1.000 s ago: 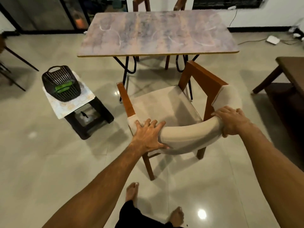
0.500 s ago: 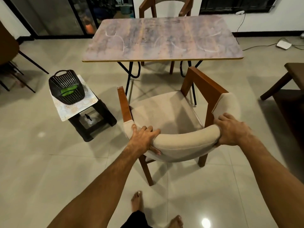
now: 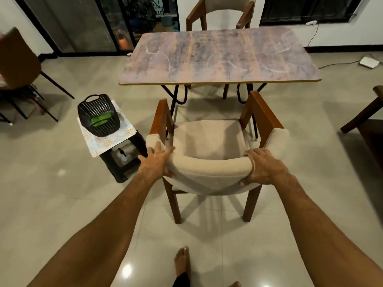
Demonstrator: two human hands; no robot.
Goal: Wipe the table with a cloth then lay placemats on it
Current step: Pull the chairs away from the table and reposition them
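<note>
gripping the chair back, fingers of left hand and right hand are curled round it; the bench is judged unwiped, no placemats laid; something green, perhaps the cloth, lies in the basket.

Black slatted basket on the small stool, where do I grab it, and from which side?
Grip the black slatted plastic basket by the loop handle at its far end, coming from above and hooking through it. The handle juts clear of the rim with nothing around it, and the body looks too wide to clasp.
</note>
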